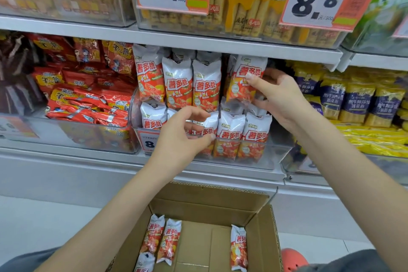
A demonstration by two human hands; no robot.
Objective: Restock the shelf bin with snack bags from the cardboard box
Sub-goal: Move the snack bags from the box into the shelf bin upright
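Store shelves surround a clear bin point(276, 157) packed with upright snack bags. The right hand point(278, 97) pinches one bag point(242, 79), standing it in the top row's gap; the left hand point(183, 137), fingers curled, steadies a front bag point(206, 132). Four bags remain in the box point(260, 238)

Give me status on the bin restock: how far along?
Mostly done: the clear bin already holds two rows of upright snack bags. In hand: right hand is seating a bag top right; left hand steadies the lower row. Left: four bags in the cardboard box.
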